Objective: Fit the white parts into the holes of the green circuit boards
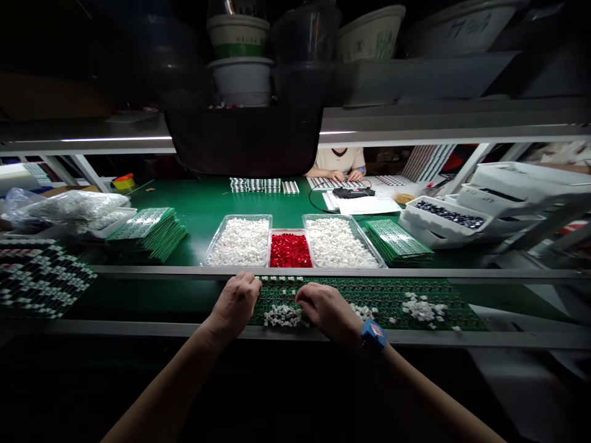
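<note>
Green circuit boards (394,288) lie in a row along the rail in front of me. Several white plastic parts sit along the far edge of the left board, and a loose pile of white plastic parts (282,316) rests on it between my hands. My left hand (235,304) is over the board's left end, its fingers curled together; their tips are hidden. Over the pile's right side, my right hand (330,312) has thumb and fingers pinched. Whatever either hand holds is too small or hidden to name. A blue wristband (373,333) circles my right wrist.
Beyond the rail (184,270) stand two clear trays of white parts (242,241) (339,242), flanking a box of red parts (290,249). Stacked green boards (150,231) (399,239) lie either side. White bins (443,215) are at right. A co-worker (339,163) sits opposite. A shelf hangs overhead.
</note>
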A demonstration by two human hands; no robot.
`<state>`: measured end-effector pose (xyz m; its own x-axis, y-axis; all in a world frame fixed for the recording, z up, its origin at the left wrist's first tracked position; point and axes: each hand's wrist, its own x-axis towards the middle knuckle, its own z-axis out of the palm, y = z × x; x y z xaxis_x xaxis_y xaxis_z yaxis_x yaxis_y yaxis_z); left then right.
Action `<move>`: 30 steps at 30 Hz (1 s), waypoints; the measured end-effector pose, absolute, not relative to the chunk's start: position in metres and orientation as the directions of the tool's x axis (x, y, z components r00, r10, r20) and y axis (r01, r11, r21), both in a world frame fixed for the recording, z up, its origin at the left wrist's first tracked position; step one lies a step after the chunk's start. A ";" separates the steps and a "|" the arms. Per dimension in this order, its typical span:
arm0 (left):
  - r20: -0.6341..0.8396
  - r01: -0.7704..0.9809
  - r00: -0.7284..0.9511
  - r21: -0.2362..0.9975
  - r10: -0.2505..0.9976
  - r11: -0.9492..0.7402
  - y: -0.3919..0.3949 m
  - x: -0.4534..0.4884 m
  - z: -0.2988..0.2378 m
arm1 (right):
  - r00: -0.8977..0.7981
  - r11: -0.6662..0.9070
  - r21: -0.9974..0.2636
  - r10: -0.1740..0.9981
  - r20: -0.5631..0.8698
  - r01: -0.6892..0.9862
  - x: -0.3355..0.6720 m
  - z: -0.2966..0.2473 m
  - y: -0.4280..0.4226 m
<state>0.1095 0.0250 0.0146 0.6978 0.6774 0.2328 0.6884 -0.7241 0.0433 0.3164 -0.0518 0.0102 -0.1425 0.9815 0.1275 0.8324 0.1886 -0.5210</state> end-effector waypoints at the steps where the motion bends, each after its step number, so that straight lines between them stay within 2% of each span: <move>1: 0.239 0.686 0.697 0.055 0.676 -0.726 0.024 0.110 0.015 | -0.137 0.186 -0.525 0.982 0.132 0.831 0.317 0.011 -0.053; 6: 0.290 0.547 0.744 0.252 0.602 -0.798 0.017 0.110 0.012 | -0.182 0.200 -0.533 0.979 0.086 0.822 0.319 0.010 -0.056; 10: 0.246 0.425 0.811 0.375 0.530 -0.824 0.015 0.114 0.011 | -0.185 0.194 -0.532 0.980 0.071 0.824 0.317 0.008 -0.056; 14: 0.185 0.443 0.808 0.436 0.560 -0.783 0.018 0.117 0.012 | -0.200 0.225 -0.537 0.974 0.106 0.813 0.317 0.006 -0.055; 17: 0.200 0.469 0.761 0.487 0.617 -0.737 0.016 0.117 0.013 | -0.188 0.256 -0.565 0.966 0.177 0.784 0.316 0.004 -0.056; 23: 0.198 0.491 0.511 0.732 0.837 -0.473 0.007 0.106 0.009 | -0.141 0.243 -0.649 0.968 0.207 0.721 0.311 0.004 -0.051; 27: 0.120 0.295 0.374 0.925 0.919 -0.241 0.002 0.092 -0.003 | -0.136 0.282 -0.659 0.955 0.264 0.698 0.306 0.002 -0.041; 30: 0.056 0.174 0.350 0.977 0.935 -0.124 -0.004 0.081 -0.011 | -0.094 0.273 -0.669 0.952 0.291 0.691 0.303 0.001 -0.034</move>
<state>0.0806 -0.0039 -0.0110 0.3504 0.9349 0.0558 0.1743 -0.1236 0.9769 0.3033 -0.0343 0.0012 -0.0943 0.9520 0.2912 0.6910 0.2731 -0.6692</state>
